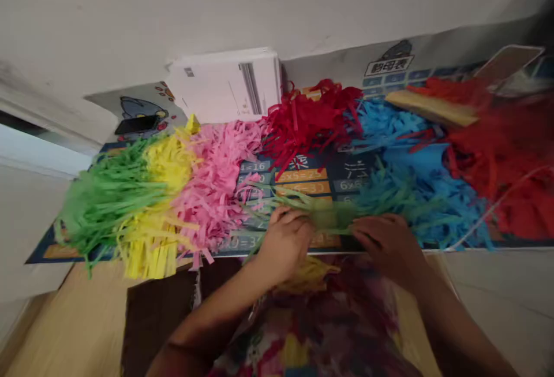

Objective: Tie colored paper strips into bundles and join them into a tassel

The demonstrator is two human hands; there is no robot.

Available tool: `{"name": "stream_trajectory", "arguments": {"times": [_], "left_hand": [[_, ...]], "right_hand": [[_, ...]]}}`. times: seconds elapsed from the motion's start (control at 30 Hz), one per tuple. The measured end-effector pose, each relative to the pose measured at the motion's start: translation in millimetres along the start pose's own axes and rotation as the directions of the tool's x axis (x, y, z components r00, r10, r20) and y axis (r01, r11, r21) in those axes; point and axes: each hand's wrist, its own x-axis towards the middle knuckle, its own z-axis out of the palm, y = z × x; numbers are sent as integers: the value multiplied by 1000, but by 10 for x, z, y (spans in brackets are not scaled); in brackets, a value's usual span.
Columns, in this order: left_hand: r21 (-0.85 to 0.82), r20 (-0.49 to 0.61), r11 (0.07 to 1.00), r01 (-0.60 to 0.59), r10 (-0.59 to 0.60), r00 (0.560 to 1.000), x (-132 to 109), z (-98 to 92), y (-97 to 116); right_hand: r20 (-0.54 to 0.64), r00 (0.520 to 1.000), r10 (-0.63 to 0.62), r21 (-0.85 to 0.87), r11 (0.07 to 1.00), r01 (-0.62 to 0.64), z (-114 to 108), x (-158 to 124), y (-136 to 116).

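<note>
Nearest, a yellow fringed scrap (309, 277) lies on the lap, below the desk's front edge. Just over that edge, the left hand (288, 235) curls and the right hand (385, 244) bends, blurred, at opposite ends of one green tissue strip (333, 215); I cannot tell whether either pinches it. Behind, a narrow gap bares the printed mat (307, 160) between pink fringe (216, 178) and blue fringe (450, 198). Yellow fringe (151, 238) overhangs, leftward. At the wall: one white box (216, 88), one black phone (136, 124).

From the head, one camera looks forward and down, close above the printed mat (322, 162) at frame centre.
</note>
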Motion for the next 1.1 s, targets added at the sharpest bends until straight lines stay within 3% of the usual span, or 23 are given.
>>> {"name": "stream_trajectory", "arguments": {"times": [0.13, 0.23, 0.3, 0.47, 1.1], "left_hand": [[-23, 69, 978, 206, -204, 976, 172, 67, -119], [1, 106, 934, 357, -355, 929, 315, 90, -120], [55, 124, 916, 397, -401, 908, 393, 105, -102], [152, 122, 899, 411, -430, 895, 482, 153, -101], [133, 74, 910, 392, -403, 912, 468, 197, -146]], "right_hand": [[-53, 982, 181, -72, 980, -184, 35, 136, -52], [-133, 965, 228, -190, 949, -250, 94, 209, -73], [-155, 958, 241, -216, 938, -271, 133, 240, -70], [-122, 942, 313, -204, 921, -333, 167, 287, -21], [-143, 920, 365, -236, 890, -390, 172, 349, 1]]}}
